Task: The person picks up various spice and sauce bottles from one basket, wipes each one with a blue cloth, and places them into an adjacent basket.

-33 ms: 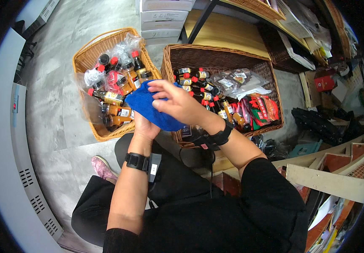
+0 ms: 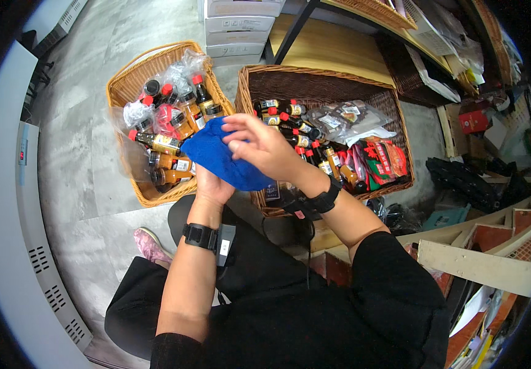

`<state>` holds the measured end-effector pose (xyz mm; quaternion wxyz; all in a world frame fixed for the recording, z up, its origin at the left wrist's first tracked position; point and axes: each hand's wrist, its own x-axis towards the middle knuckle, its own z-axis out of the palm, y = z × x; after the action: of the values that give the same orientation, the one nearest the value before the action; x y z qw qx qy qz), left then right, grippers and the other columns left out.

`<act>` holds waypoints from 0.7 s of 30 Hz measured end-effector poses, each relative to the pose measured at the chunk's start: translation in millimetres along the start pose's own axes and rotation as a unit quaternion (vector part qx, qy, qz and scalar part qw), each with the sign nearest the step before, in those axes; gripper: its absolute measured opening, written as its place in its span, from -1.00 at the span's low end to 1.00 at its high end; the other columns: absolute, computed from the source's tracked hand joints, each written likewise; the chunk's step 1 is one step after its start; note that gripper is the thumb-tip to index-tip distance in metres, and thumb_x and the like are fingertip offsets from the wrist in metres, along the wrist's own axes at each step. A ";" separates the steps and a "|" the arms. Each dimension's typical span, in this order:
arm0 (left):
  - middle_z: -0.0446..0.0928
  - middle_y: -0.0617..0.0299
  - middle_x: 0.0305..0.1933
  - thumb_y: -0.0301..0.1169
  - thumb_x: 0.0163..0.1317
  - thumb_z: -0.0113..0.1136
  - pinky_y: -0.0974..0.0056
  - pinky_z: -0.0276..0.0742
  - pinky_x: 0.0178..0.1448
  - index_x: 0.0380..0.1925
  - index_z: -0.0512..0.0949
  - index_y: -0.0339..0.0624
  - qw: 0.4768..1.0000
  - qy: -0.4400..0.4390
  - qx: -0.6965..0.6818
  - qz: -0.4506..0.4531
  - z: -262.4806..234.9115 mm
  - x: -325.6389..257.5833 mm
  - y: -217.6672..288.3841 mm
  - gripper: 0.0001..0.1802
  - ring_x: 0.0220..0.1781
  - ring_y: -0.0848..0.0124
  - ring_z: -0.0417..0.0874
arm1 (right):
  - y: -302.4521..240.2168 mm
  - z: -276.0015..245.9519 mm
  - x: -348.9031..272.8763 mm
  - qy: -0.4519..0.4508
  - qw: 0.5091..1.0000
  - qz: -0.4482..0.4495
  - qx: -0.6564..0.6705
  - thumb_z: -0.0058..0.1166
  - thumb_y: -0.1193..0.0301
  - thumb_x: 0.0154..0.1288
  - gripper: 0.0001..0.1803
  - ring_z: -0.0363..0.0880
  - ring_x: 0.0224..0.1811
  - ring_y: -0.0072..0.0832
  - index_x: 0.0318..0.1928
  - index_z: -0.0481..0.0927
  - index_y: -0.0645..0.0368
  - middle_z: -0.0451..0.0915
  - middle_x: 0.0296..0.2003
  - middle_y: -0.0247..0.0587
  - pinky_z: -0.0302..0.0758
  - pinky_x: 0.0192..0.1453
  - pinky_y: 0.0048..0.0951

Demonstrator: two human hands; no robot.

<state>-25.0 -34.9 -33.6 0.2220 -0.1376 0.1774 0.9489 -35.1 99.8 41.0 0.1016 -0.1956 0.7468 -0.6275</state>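
Note:
A blue cloth point(image 2: 225, 157) is draped over my left hand point(image 2: 212, 186), in front of the two baskets. The left palm supports it from below; its fingers are hidden under the fabric, and whether anything lies inside the cloth cannot be seen. Over the cloth's upper right side is my right hand point(image 2: 256, 144), its fingers slightly bent and apart, at or just above the fabric. Beyond the cloth on the left, a light wicker basket point(image 2: 148, 198) holds several sauce bottles point(image 2: 164, 142), some wrapped in clear plastic.
A darker wicker basket point(image 2: 315, 75) at the right holds several bottles, clear plastic packs point(image 2: 348, 117) and red-and-green packets point(image 2: 381, 161). White boxes point(image 2: 241, 27) are stacked behind, beside a wooden shelf point(image 2: 333, 49). A beige wooden beam point(image 2: 478, 267) lies at my right.
My right hand has shifted slightly to the right across the cloth. The cloth's left edge has moved a little left; the baskets stay put.

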 end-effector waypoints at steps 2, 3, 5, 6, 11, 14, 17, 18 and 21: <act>0.43 0.08 0.06 0.06 0.28 -0.24 0.08 0.34 0.21 0.05 0.36 -0.14 1.000 0.002 -0.006 0.000 0.7 0.9 -4.4 -0.43 0.09 0.18 0.45 | 12.3 -10.8 -7.6 -0.017 0.955 -0.146 -0.259 0.07 0.44 0.10 -0.59 0.38 0.08 -0.23 -0.01 0.43 0.31 0.38 0.05 -0.05 0.27 0.22 -0.29; 0.43 0.06 0.06 0.08 0.27 -0.25 0.07 0.33 0.22 0.04 0.37 -0.16 1.000 0.003 -0.006 0.001 -4.3 4.0 -3.9 -0.41 0.10 0.17 0.45 | 22.2 -4.6 -11.9 -0.052 0.952 -0.144 -0.264 0.08 0.40 0.09 -0.55 0.35 0.12 -0.12 0.01 0.42 0.31 0.39 0.06 -0.01 0.22 0.26 -0.26; 0.43 0.06 0.07 0.13 0.24 -0.23 0.06 0.31 0.24 0.05 0.37 -0.18 0.999 0.038 0.020 0.023 -9.0 7.4 -3.0 -0.36 0.11 0.18 0.43 | 30.5 8.8 -20.4 -0.037 0.946 -0.156 -0.282 0.09 0.38 0.09 -0.55 0.32 0.17 -0.15 0.01 0.44 0.31 0.41 0.06 -0.01 0.20 0.27 -0.25; 0.42 0.07 0.08 0.13 0.23 -0.22 0.06 0.31 0.24 0.06 0.37 -0.17 0.999 0.017 0.021 0.030 -11.0 8.3 -5.8 -0.35 0.11 0.18 0.43 | 34.0 4.9 -21.2 -0.056 0.968 -0.129 -0.209 0.08 0.38 0.11 -0.52 0.30 0.19 -0.14 0.06 0.41 0.29 0.42 0.06 0.02 0.19 0.28 -0.24; 0.40 0.12 0.12 0.10 0.25 -0.20 0.06 0.29 0.25 0.10 0.33 -0.16 0.999 0.007 -0.025 0.031 6.8 11.8 -5.9 -0.38 0.14 0.17 0.40 | 51.8 -67.6 -1.0 0.079 0.975 0.152 0.145 -0.01 0.42 0.25 -0.74 0.58 -0.26 -0.52 -0.07 0.44 0.23 0.56 -0.22 -0.21 0.54 -0.25 -0.53; 0.38 0.13 0.14 0.07 0.26 -0.21 0.03 0.25 0.27 0.10 0.33 -0.14 0.997 0.026 -0.043 0.052 4.5 14.5 -6.4 -0.40 0.16 0.15 0.38 | 119.0 -123.1 5.1 0.203 0.943 0.255 0.073 -0.07 0.41 0.30 -0.81 0.56 -0.31 -0.51 -0.14 0.47 0.23 0.56 -0.25 -0.21 0.54 -0.25 -0.53; 0.38 0.12 0.14 0.06 0.27 -0.21 0.03 0.24 0.28 0.10 0.32 -0.14 0.997 0.046 -0.046 0.044 8.6 16.3 -10.2 -0.42 0.17 0.14 0.38 | 202.4 -180.4 -20.3 0.254 0.896 0.348 -0.106 0.01 0.39 0.20 -0.80 0.56 -0.37 -0.44 -0.20 0.51 0.21 0.60 -0.31 -0.18 0.53 -0.30 -0.46; 0.38 0.12 0.14 0.06 0.27 -0.21 0.03 0.24 0.28 0.10 0.32 -0.14 0.997 0.039 -0.050 0.036 11.5 20.3 -15.0 -0.42 0.17 0.14 0.38 | 230.7 -202.8 -41.4 0.239 0.867 0.348 -0.265 0.05 0.38 0.13 -0.78 0.56 -0.34 -0.36 -0.21 0.52 0.21 0.60 -0.31 -0.13 0.52 -0.26 -0.40; 0.38 0.13 0.14 0.07 0.26 -0.21 0.03 0.23 0.28 0.10 0.32 -0.13 0.998 0.031 -0.029 0.050 4.5 19.9 -9.6 -0.41 0.17 0.14 0.37 | 256.4 -195.0 -57.0 0.175 0.796 0.349 -0.462 0.12 0.38 -0.01 -0.66 0.55 -0.23 -0.16 -0.16 0.52 0.19 0.58 -0.28 0.00 0.45 -0.08 -0.25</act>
<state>-38.5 -17.6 -38.9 0.1647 -0.1646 0.1636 0.9586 -103.3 333.6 -177.4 0.0794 0.1676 0.9706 -0.1535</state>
